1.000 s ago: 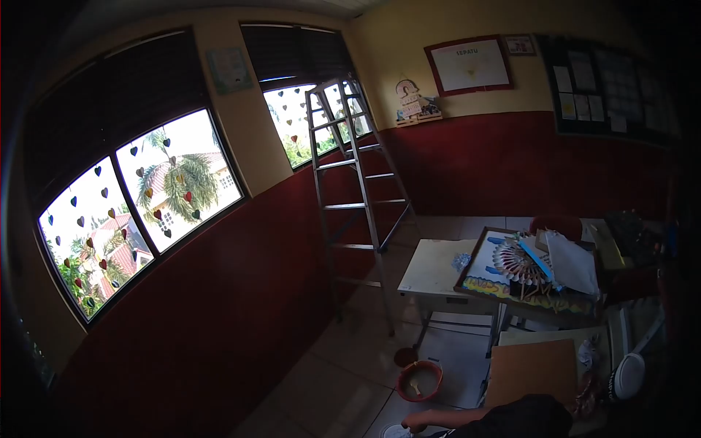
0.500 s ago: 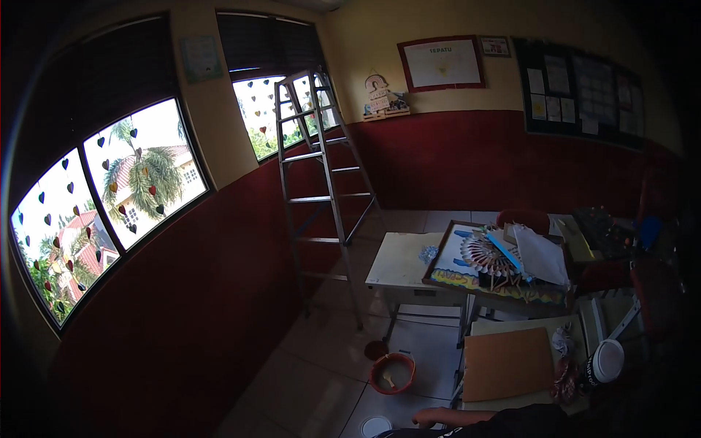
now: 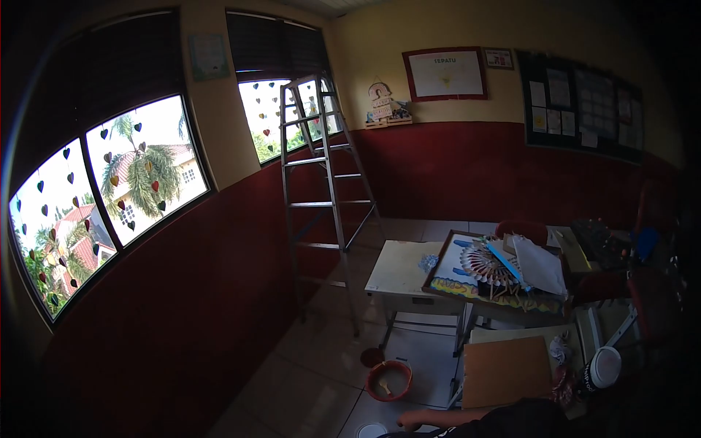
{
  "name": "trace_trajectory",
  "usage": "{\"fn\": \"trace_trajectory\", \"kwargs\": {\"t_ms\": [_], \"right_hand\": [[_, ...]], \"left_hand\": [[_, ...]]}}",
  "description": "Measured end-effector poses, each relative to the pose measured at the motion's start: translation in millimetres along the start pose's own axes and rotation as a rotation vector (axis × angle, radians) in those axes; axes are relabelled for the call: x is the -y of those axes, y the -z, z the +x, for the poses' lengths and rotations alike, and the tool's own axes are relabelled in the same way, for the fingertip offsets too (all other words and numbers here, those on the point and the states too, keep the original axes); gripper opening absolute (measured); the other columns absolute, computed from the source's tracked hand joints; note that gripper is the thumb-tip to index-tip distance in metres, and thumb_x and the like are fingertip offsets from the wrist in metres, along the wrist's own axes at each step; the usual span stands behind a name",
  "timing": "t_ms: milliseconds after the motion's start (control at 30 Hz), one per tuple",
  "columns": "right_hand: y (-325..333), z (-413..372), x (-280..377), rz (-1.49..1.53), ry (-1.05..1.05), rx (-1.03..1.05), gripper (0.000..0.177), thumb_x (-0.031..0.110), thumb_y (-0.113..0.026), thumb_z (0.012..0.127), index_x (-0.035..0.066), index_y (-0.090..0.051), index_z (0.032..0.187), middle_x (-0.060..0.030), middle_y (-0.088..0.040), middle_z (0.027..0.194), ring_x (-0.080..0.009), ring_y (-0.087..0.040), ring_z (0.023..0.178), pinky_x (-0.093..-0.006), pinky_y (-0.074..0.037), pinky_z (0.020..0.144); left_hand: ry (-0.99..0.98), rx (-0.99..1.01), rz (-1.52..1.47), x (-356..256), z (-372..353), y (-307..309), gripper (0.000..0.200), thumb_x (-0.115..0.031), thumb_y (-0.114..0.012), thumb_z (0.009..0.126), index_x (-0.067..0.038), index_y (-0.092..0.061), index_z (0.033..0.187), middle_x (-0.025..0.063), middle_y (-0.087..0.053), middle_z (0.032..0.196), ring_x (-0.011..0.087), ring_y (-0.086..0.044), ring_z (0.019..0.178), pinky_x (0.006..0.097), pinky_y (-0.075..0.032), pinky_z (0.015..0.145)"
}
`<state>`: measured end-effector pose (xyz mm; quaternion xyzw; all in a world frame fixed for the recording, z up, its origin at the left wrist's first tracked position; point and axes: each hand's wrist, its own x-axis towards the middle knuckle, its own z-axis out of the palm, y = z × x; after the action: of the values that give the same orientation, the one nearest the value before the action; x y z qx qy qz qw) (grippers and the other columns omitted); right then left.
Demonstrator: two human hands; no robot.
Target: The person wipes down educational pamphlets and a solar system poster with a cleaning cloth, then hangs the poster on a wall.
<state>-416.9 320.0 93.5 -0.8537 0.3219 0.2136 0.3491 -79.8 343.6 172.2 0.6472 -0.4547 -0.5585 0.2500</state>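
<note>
At the bottom edge, my right hand point(image 3: 412, 419) shows small and dark at the end of a bare forearm, below a dark sleeve point(image 3: 522, 421). The forearm points left across the lower part of the view. A round white lid or container point(image 3: 372, 431) lies just beside the hand, cut off by the frame edge. Whether the fingers hold anything I cannot tell. Above the hand, a red bucket point(image 3: 372, 395) stands on the tiled floor with a brush-like tool point(image 3: 385, 387) inside it. My left hand is out of sight.
A stepladder point(image 3: 332, 182) stands by the windows. Desks point(image 3: 391, 266) to the right bear a framed board point(image 3: 482, 296) with paper crafts, a brown sheet point(image 3: 505, 372) and a white-lidded tub point(image 3: 605, 367). A dark red object point(image 3: 372, 357) sits behind the bucket.
The view has tilted slightly upward, so the room sits a little lower in frame. My right hand has shifted slightly left, nearer the round white lid.
</note>
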Motion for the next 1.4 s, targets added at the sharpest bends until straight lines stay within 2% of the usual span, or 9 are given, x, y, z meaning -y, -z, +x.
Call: {"fn": "trace_trajectory", "kwargs": {"t_ms": [267,433,533,667,800,1000,1200,1300,1400], "right_hand": [[11,-2,6,0.003,-0.026,0.025,0.044,0.010,-0.052,0.074,0.002,-0.057,0.117,-0.0210,-0.062,0.112,-0.0363,-0.059,0.105,-0.0431,-0.047,0.087],[-8,-8,-14,0.039,-0.136,-0.047,0.037,0.007,-0.051,0.074,0.005,-0.062,0.110,-0.0180,-0.064,0.109,-0.0341,-0.060,0.103,-0.0420,-0.048,0.086],[-13,-30,-30,0.121,-0.152,-0.132,0.039,0.014,-0.056,0.078,0.007,-0.060,0.116,-0.0187,-0.063,0.112,-0.0341,-0.058,0.108,-0.0406,-0.047,0.090],[5,-51,-35,0.250,-0.161,0.010,0.038,0.019,-0.060,0.077,0.007,-0.061,0.113,-0.0198,-0.063,0.110,-0.0347,-0.061,0.102,-0.0411,-0.048,0.086],[23,-24,-51,-0.065,-0.019,0.214,0.037,0.019,-0.061,0.077,0.007,-0.062,0.112,-0.0202,-0.064,0.107,-0.0348,-0.062,0.099,-0.0413,-0.049,0.084],[55,44,-23,-0.423,0.210,0.275,0.037,0.020,-0.062,0.076,0.007,-0.062,0.111,-0.0208,-0.065,0.103,-0.0349,-0.063,0.096,-0.0416,-0.049,0.082],[107,159,79,-0.417,0.456,0.049,0.034,0.014,-0.063,0.075,0.004,-0.063,0.108,-0.0225,-0.064,0.103,-0.0356,-0.063,0.096,-0.0411,-0.050,0.085],[112,157,166,-0.214,0.615,-0.009,0.033,0.010,-0.064,0.077,0.002,-0.061,0.109,-0.0225,-0.064,0.102,-0.0340,-0.065,0.088,-0.0387,-0.052,0.078],[86,176,208,-0.147,0.601,0.068,0.031,0.009,-0.064,0.078,0.002,-0.061,0.108,-0.0221,-0.064,0.102,-0.0328,-0.066,0.086,-0.0368,-0.052,0.075]], "left_hand": [[0.201,0.034,0.192,95,27,12,0.050,-0.047,-0.065,0.080,-0.003,-0.068,0.104,0.0154,-0.067,0.099,0.0248,-0.064,0.094,0.0363,-0.049,0.086],[0.364,0.081,0.307,220,-11,14,0.050,-0.048,-0.067,0.079,-0.003,-0.070,0.102,0.0159,-0.069,0.096,0.0252,-0.066,0.091,0.0367,-0.050,0.084],[0.234,0.032,0.466,308,-48,8,0.050,-0.048,-0.068,0.078,-0.003,-0.071,0.101,0.0162,-0.070,0.094,0.0255,-0.067,0.089,0.0369,-0.051,0.083],[0.123,-0.369,0.415,186,-87,27,0.045,-0.050,-0.058,0.082,-0.006,-0.070,0.085,0.0168,-0.068,0.088,0.0352,-0.064,0.084,0.0433,-0.051,0.073],[-0.027,-0.861,-0.064,131,-139,-1,0.035,-0.036,-0.066,0.082,-0.005,-0.068,0.098,0.0118,-0.069,0.092,0.0226,-0.066,0.086,0.0341,-0.051,0.076],[0.035,-1.449,-0.536,151,-235,-66,0.021,-0.023,-0.066,0.085,-0.005,-0.064,0.096,0.0047,-0.066,0.083,0.0092,-0.061,0.078,0.0250,-0.050,0.069],[-0.011,-1.987,-1.123,177,-364,-117,0.022,-0.021,-0.066,0.084,-0.008,-0.058,0.100,0.0018,-0.061,0.086,0.0099,-0.058,0.068,0.0227,-0.048,0.061],[-0.188,-2.242,-1.268,134,-421,-91,0.026,-0.024,-0.065,0.085,-0.007,-0.053,0.101,0.0024,-0.059,0.085,0.0108,-0.057,0.066,0.0222,-0.048,0.058],[-0.646,-2.236,-1.306,115,-475,-60,0.038,-0.033,-0.066,0.086,-0.010,-0.048,0.110,0.0064,-0.059,0.094,0.0155,-0.059,0.074,0.0286,-0.051,0.068]]}}
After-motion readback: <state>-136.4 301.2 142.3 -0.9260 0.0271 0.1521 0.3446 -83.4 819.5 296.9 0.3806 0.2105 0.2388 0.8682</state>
